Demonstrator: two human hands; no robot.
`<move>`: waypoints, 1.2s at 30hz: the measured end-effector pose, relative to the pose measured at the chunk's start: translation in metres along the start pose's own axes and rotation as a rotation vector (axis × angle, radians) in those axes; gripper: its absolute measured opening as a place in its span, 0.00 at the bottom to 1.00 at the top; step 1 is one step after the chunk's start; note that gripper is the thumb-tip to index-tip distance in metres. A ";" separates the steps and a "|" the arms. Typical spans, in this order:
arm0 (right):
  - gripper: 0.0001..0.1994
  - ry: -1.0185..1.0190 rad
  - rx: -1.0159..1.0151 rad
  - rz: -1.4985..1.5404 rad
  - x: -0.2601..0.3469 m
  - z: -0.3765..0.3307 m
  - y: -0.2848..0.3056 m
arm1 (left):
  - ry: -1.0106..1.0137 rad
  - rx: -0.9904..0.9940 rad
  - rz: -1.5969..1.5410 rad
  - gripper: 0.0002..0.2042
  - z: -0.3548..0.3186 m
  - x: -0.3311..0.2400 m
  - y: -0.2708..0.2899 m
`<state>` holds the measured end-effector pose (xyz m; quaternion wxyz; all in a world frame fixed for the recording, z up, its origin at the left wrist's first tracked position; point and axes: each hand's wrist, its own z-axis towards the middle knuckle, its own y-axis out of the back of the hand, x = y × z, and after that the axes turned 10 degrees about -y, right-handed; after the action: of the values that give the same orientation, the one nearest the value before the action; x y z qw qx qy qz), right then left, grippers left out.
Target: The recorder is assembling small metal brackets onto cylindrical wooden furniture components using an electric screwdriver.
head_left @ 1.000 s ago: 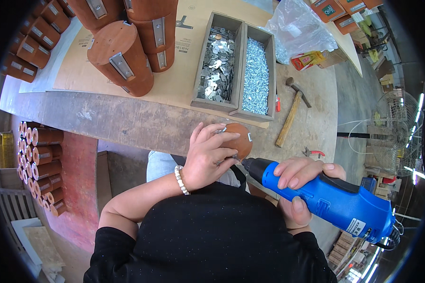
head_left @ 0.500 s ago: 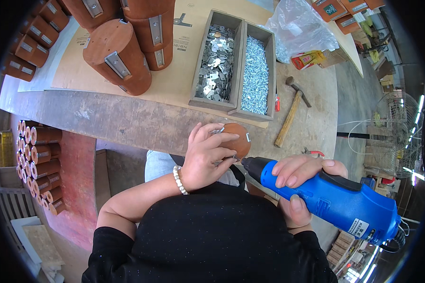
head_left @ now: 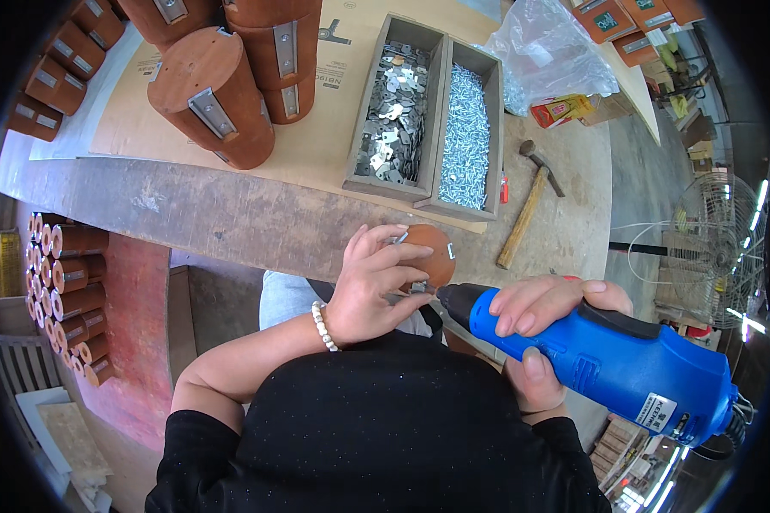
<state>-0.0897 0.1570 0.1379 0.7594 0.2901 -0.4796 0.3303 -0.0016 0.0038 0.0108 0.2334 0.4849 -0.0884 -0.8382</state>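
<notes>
My left hand (head_left: 364, 286), wearing a beaded bracelet, grips a reddish-brown wooden cylinder (head_left: 434, 248) at the table's front edge. Small metal pieces show on the cylinder's rim and side. My right hand (head_left: 546, 306) is wrapped round a blue electric screwdriver (head_left: 595, 363) with a black nose. The screwdriver's tip points left, at the cylinder's near side, close by my left fingertips. Whether the bit touches a screw is too small to tell.
Beyond the cylinder stand a wooden tray of flat metal plates (head_left: 395, 107) and one of screws (head_left: 464, 141). A hammer (head_left: 526, 205) lies to their right. Finished-looking brown cylinders (head_left: 210, 94) stand at the back left; more cylinders (head_left: 81, 269) are stacked lower left. A fan (head_left: 727, 248) stands right.
The screwdriver's back end has tipped slightly down and right, its tip staying by the cylinder. My left hand keeps its hold on the cylinder.
</notes>
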 end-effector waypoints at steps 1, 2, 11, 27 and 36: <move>0.37 0.000 -0.011 0.006 0.000 0.000 0.000 | 0.002 -0.001 -0.001 0.13 0.000 0.000 0.000; 0.37 -0.002 -0.010 0.006 -0.001 0.000 0.000 | 0.011 0.003 -0.001 0.15 0.000 -0.001 0.000; 0.38 0.025 0.079 -0.094 0.002 0.003 0.000 | 0.017 0.010 0.027 0.15 -0.002 0.000 0.002; 0.37 0.026 0.073 -0.038 0.004 0.000 -0.001 | 0.001 -0.045 0.047 0.09 -0.003 -0.001 -0.004; 0.35 0.001 0.077 -0.052 0.005 0.005 -0.001 | -0.007 -0.114 -0.047 0.08 -0.007 0.000 -0.012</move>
<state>-0.0900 0.1538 0.1441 0.7564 0.3314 -0.4583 0.3288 0.0010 0.0143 0.0023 0.2405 0.4698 -0.0296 -0.8488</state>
